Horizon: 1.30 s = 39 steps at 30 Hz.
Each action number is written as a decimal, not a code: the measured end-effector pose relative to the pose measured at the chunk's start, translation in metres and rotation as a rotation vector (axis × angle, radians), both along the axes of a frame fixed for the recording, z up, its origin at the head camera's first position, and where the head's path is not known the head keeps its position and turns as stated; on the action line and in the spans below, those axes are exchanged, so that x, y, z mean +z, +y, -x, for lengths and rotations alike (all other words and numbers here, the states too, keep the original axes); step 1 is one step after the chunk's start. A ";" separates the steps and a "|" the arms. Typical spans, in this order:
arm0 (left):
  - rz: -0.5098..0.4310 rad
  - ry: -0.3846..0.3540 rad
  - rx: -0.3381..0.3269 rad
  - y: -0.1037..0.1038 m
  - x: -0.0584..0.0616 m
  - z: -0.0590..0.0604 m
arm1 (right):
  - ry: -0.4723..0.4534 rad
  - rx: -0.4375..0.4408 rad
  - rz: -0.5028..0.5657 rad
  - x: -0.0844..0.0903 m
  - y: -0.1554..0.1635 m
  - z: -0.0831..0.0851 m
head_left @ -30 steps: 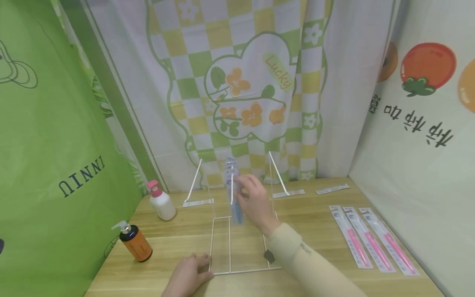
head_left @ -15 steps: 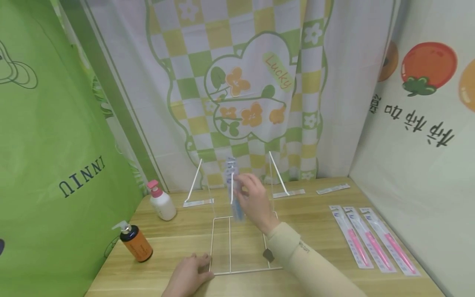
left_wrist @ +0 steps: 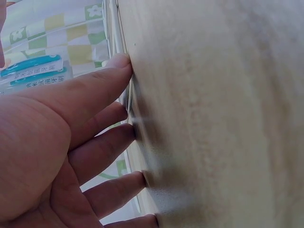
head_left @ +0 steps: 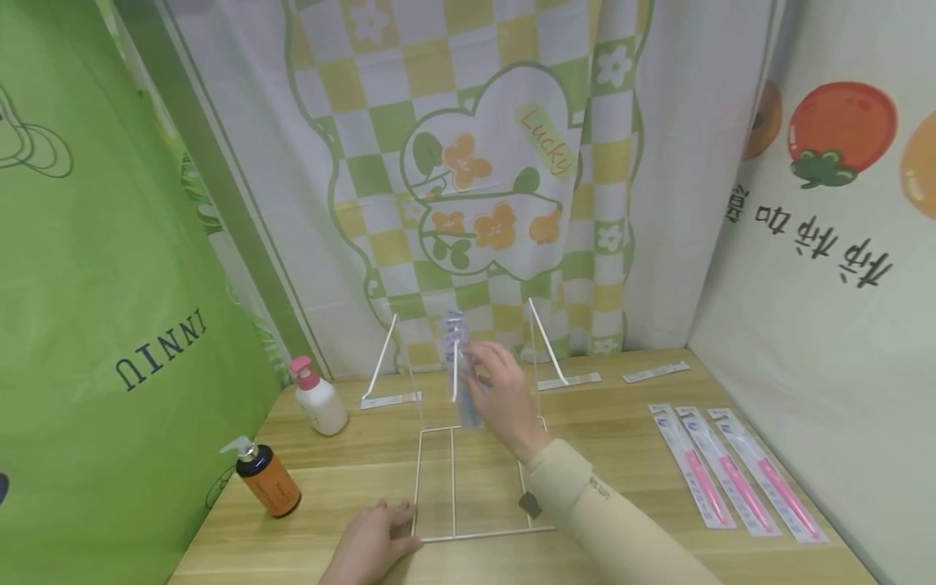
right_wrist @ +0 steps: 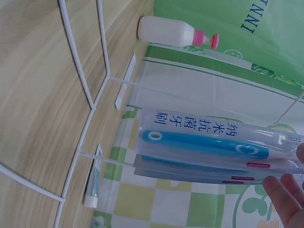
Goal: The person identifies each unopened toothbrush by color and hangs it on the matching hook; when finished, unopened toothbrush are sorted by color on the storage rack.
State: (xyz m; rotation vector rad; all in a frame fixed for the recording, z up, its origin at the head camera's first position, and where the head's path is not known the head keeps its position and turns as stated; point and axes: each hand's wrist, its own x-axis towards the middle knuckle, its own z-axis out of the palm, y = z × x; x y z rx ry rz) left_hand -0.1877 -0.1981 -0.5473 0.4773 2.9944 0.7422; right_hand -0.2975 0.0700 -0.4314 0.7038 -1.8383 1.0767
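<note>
My right hand pinches a clear-packaged toothbrush with a blue handle near its upper part. More packaged blue toothbrushes sit close behind it, seen in the right wrist view. The packs hang at the middle hook of a white wire display rack; my fingers are right beside that hook. My left hand is at the rack's near left base corner. In the left wrist view its extended fingers rest their tips on the wooden table, with the thumb at the wire.
Three packaged pink toothbrushes lie on the right. Two pump bottles stand left, one white with pink top, one orange and black. Slim strips lie along the back. Two angled side hooks flank the middle.
The lower end of the blue toothbrush packs has risen slightly in the head view. Both hands stay in nearly the same place.
</note>
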 end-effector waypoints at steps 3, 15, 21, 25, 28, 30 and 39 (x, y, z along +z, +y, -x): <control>0.000 0.006 0.001 0.000 0.000 -0.001 | -0.005 0.034 0.009 -0.005 0.005 0.000; -0.006 0.021 -0.004 0.001 0.002 -0.003 | -0.141 -0.057 -0.145 -0.032 0.112 0.001; -0.005 0.029 -0.011 0.002 0.003 -0.004 | -0.411 -0.106 -0.261 -0.036 0.194 0.006; -0.010 0.020 -0.009 0.002 0.004 -0.004 | -0.657 -0.122 -0.359 -0.037 0.249 0.007; -0.018 0.006 -0.004 0.002 0.003 -0.003 | -0.747 -0.149 -0.427 -0.045 0.285 0.008; -0.022 -0.001 -0.001 0.001 0.002 -0.002 | -0.789 -0.158 -0.458 -0.053 0.304 0.008; -0.017 -0.005 -0.003 -0.001 -0.002 0.002 | -0.950 -0.137 -0.538 -0.079 0.341 0.008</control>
